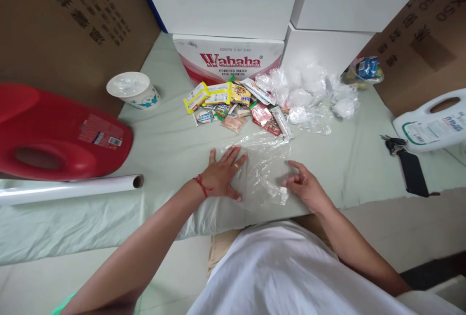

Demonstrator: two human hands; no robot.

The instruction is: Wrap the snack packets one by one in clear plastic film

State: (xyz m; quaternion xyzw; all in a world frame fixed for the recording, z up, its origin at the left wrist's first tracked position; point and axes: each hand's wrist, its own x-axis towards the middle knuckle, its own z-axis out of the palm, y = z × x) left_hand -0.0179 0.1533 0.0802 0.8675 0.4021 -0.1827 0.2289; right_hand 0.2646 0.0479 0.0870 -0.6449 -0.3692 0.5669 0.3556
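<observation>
A clear plastic bag (pixel 264 174) lies flattened and wrinkled on the pale green cloth in front of me. My left hand (pixel 222 173), with a red string bracelet and a gold ring, rests palm down with spread fingers on the bag's left side. At the bag's right edge is my right hand (pixel 304 186), its index finger stretched out and the other fingers partly curled; no held object shows in it. Just beyond the bag sits a pile of small wrapped snacks (pixel 233 104), some in yellow packets. Crumpled clear plastic bags (pixel 309 89) are heaped to the pile's right.
A Wahaha carton (pixel 229 60) stands behind the snacks. On the left are a paper cup (pixel 136 94), a red jug (pixel 73 135) and a white roll (pixel 69 189). A white detergent bottle (pixel 433 123), keys (pixel 393 145) and a black phone-like object (pixel 413 173) lie right.
</observation>
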